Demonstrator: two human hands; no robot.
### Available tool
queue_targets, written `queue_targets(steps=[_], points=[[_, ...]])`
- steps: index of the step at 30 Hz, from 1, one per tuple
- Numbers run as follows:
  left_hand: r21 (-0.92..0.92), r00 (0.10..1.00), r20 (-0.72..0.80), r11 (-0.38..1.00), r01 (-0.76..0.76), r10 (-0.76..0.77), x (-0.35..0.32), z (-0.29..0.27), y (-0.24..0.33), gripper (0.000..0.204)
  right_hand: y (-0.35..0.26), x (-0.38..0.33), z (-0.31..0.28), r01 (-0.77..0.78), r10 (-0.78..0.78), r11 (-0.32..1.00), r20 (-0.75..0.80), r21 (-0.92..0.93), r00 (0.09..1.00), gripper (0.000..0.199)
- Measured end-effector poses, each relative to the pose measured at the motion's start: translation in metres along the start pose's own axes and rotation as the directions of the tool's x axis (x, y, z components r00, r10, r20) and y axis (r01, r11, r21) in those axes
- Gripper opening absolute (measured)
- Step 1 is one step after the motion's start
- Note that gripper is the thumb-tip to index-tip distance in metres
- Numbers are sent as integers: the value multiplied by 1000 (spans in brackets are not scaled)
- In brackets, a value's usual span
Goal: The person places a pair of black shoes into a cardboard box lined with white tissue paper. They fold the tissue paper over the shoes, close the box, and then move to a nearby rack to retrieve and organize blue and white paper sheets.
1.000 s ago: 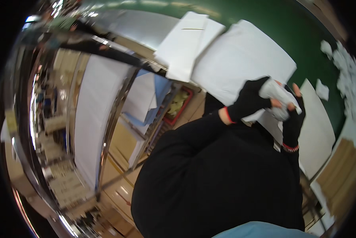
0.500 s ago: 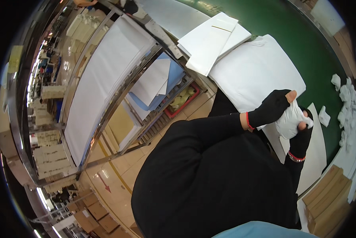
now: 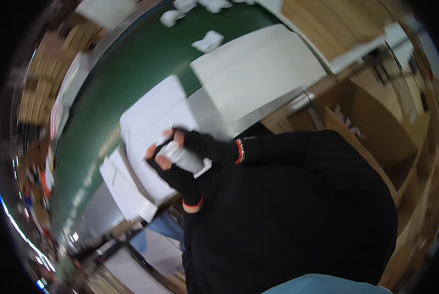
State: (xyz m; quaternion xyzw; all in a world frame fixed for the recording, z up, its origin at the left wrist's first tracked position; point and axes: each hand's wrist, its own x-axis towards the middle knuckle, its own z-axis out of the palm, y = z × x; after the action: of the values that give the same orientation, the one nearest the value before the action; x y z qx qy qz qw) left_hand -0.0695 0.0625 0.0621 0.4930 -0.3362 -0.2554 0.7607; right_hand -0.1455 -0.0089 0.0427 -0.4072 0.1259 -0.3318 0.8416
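Observation:
A crumpled wad of thin white paper (image 3: 185,159) is squeezed between my two hands, just in front of my body. My left hand (image 3: 176,177), in a black fingerless glove, grips it from the near left side. The other side is held by my right hand (image 3: 195,143), gloved alike, with a beaded bracelet at the wrist. Motion blurs the fingers a little. Beneath and beyond the hands lies a stack of thin white sheets (image 3: 148,110). Folded white pieces (image 3: 124,183) rest at the stack's left.
A green work surface (image 3: 94,112) carries a loose crumpled white wad (image 3: 208,42), with several more along its far edge. Flat off-white board (image 3: 258,68) lies right of the stack. Brown cardboard (image 3: 322,24) is at far right; an open carton (image 3: 371,122) stands right of me.
My view has swung to the right, bringing the open carton into sight. The white paper in my hands has been gathered into a smaller wad, drawn in close to me.

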Motion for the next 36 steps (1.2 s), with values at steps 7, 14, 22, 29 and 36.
queue_targets(steps=[7, 14, 22, 29, 36], points=[[470, 787, 501, 877, 101, -360, -6, 70, -20, 72, -28, -82, -129, 213, -220, 947, -1, -240, 976, 40], [621, 611, 383, 683, 385, -693, -28, 58, -35, 48, -155, -325, -300, -539, -591, 260, -573, -802, 568, 64], [476, 906, 206, 847, 238, -371, -102, -22, -22, 36, -188, -321, -295, -778, -688, -104, -520, -620, 507, 85], [304, 725, -676, 846, 437, -132, -231, -307, -40, 16, -115, -236, -242, -439, -352, -206, -352, -875, 867, 69], [4, 458, -888, 997, 77, -32, -376, -527, -33, 47, -77, -194, -149, -83, -317, -201, -15, -976, 948, 59]])
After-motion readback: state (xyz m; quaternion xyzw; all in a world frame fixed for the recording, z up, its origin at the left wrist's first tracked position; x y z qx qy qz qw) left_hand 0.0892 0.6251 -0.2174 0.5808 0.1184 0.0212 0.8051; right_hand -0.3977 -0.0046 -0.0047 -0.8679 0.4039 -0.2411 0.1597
